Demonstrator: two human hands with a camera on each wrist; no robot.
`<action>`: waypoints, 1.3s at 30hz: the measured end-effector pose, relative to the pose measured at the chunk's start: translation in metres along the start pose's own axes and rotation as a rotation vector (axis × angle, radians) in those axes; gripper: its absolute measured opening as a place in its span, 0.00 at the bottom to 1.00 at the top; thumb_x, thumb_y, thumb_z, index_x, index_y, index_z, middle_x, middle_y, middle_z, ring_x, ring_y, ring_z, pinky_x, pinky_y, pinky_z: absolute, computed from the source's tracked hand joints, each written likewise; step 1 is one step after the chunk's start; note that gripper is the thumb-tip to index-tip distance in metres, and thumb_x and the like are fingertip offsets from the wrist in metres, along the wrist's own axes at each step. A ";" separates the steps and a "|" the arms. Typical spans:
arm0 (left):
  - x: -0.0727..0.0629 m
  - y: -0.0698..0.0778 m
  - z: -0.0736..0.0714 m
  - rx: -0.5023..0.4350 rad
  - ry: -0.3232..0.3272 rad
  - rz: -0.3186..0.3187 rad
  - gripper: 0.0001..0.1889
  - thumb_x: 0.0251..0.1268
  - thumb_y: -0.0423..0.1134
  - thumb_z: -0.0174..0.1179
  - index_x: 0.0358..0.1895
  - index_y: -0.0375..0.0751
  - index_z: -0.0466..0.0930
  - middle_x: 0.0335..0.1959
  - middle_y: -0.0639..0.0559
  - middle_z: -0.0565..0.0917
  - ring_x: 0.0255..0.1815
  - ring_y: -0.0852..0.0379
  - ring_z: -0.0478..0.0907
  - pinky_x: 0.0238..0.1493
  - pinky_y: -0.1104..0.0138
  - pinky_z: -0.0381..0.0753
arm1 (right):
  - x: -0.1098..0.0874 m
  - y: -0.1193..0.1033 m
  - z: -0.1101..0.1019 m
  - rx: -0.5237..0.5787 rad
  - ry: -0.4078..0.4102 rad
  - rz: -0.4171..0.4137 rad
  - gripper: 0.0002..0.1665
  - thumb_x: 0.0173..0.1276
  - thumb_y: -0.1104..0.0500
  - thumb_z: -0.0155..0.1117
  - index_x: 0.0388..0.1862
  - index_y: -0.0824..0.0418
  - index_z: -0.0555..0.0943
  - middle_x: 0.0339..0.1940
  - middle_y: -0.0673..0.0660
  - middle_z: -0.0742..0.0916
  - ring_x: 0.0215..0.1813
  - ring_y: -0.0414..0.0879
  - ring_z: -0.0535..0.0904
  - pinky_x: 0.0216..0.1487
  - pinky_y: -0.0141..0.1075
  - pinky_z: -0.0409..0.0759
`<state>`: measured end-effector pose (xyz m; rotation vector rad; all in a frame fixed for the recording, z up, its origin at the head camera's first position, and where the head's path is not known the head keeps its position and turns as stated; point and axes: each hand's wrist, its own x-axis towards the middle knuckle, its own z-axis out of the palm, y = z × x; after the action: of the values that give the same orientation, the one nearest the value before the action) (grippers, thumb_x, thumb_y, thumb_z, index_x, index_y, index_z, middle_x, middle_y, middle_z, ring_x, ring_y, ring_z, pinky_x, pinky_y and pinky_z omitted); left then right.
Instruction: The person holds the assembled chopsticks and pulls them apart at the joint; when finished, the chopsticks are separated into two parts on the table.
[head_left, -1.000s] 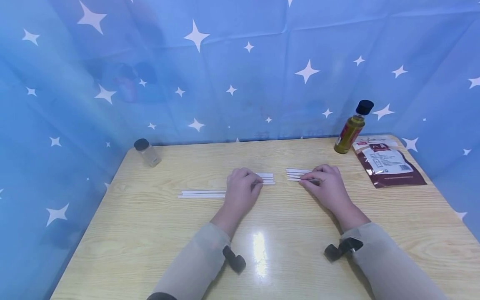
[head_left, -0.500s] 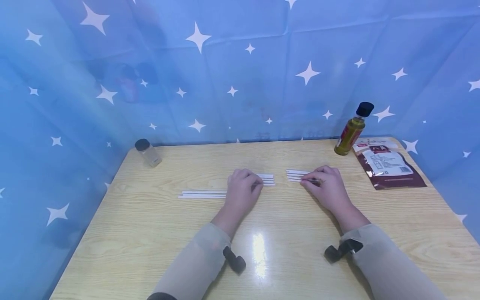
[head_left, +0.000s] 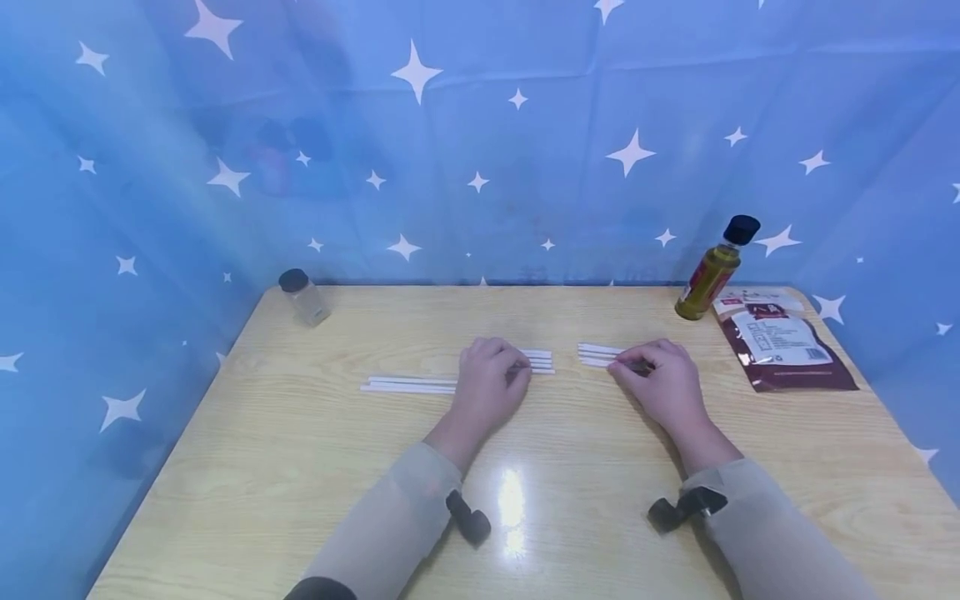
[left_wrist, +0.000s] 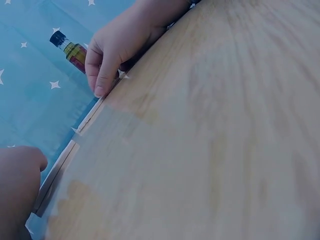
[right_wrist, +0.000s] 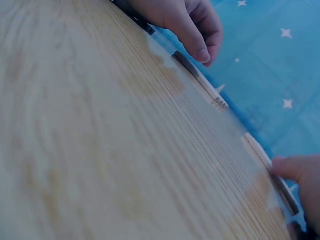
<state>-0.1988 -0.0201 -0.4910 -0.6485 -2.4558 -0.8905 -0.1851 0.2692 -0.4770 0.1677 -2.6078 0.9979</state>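
Note:
Several thin white sticks lie side by side on the table in two groups, the left group and the right group, with a narrow gap between their ends. My left hand bends over the left group with fingers curled; in the right wrist view its thumb and fingertips hang just above the sticks. At the right group, my right hand brings thumb and index finger together on a stick, its fingertips right at the wood in the left wrist view. More white sticks extend left of my left hand, partly hidden by it.
A small clear jar with a black lid stands at the back left. At the back right are an oil bottle and a maroon and white packet. A blue star-printed curtain closes off the table's far edge.
The head view has shifted slightly. Both hands stay over the sticks in nearly the same place, and the sticks look unmoved.

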 end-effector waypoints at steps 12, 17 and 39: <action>-0.005 -0.001 -0.004 -0.021 0.067 0.094 0.04 0.69 0.37 0.68 0.40 0.50 0.91 0.39 0.61 0.84 0.47 0.58 0.77 0.53 0.60 0.71 | -0.002 -0.006 0.008 -0.007 0.022 -0.074 0.08 0.69 0.56 0.76 0.41 0.60 0.91 0.41 0.57 0.86 0.50 0.56 0.75 0.52 0.50 0.68; -0.005 -0.001 -0.006 -0.013 0.068 0.099 0.04 0.69 0.37 0.67 0.41 0.49 0.91 0.40 0.61 0.84 0.47 0.59 0.77 0.53 0.60 0.71 | -0.002 -0.008 0.011 -0.037 0.052 -0.116 0.11 0.67 0.54 0.77 0.42 0.61 0.91 0.41 0.57 0.86 0.50 0.56 0.75 0.51 0.49 0.69; -0.008 -0.007 -0.016 0.057 0.127 0.115 0.03 0.66 0.36 0.69 0.40 0.47 0.90 0.43 0.55 0.87 0.49 0.52 0.81 0.49 0.58 0.75 | 0.000 -0.059 0.052 -0.008 0.055 -0.212 0.13 0.65 0.53 0.73 0.43 0.59 0.92 0.40 0.55 0.88 0.47 0.55 0.77 0.48 0.49 0.75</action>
<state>-0.1927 -0.0375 -0.4876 -0.6839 -2.2982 -0.7895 -0.1859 0.1902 -0.4764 0.3997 -2.4819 0.9047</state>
